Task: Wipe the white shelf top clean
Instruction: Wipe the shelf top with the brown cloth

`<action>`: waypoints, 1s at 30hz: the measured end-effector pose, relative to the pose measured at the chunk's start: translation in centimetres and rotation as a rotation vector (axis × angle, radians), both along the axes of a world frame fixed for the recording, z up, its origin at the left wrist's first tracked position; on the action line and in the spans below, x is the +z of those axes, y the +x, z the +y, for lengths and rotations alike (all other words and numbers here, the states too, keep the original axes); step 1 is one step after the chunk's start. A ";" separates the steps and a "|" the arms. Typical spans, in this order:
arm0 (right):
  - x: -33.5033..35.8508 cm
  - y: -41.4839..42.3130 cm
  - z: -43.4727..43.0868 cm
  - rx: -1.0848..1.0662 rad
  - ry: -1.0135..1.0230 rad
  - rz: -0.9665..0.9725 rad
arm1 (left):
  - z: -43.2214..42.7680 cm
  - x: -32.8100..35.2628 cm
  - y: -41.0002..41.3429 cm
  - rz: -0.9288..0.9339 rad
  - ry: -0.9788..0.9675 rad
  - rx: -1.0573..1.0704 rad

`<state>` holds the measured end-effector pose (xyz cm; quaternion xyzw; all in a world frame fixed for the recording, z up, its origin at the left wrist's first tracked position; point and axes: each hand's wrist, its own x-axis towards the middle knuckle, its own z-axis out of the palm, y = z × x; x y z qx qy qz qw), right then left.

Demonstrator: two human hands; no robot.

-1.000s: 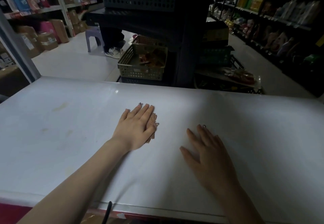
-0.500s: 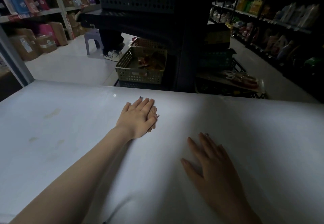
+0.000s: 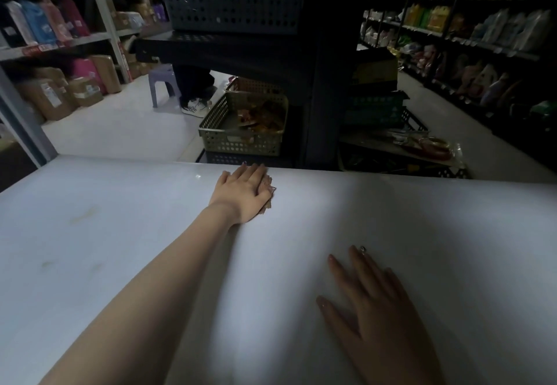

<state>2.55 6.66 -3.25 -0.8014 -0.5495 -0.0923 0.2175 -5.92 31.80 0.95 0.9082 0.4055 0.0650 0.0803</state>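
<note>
Fingers (image 3: 253,173) of the left hand (image 3: 241,193) lie straight and flat, pressing a small brownish cloth (image 3: 269,192) onto the white shelf top (image 3: 120,264) right at its far edge; only the cloth's right rim shows from under the palm. The right hand (image 3: 376,312) rests palm-down on the shelf top's near right part, fingers spread and straight, holding nothing. Faint yellowish smears (image 3: 86,214) mark the shelf top's left side, well apart from the cloth.

Just beyond the far edge of the shelf top, on the floor, stands an olive perforated basket (image 3: 241,140) holding a loose heap of orange-brown packets (image 3: 262,117) — what they are cannot be made out. Higher up behind the shelf top sits a dark perforated crate (image 3: 232,7); its contents are hidden. Farther back to the left of the shelf top are a purple stool (image 3: 162,81) and brown cardboard boxes (image 3: 48,98) on the floor.
</note>
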 end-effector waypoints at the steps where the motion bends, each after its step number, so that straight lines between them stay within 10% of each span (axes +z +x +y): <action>1: -0.1 0.1 0.1 0.004 0.010 -0.003 | 0.2 0.0 0.1 -0.001 0.002 0.003; 30: -0.2 0.0 -0.3 -0.010 0.018 -0.053 | -1.0 -0.4 -1.8 -0.031 0.017 -0.014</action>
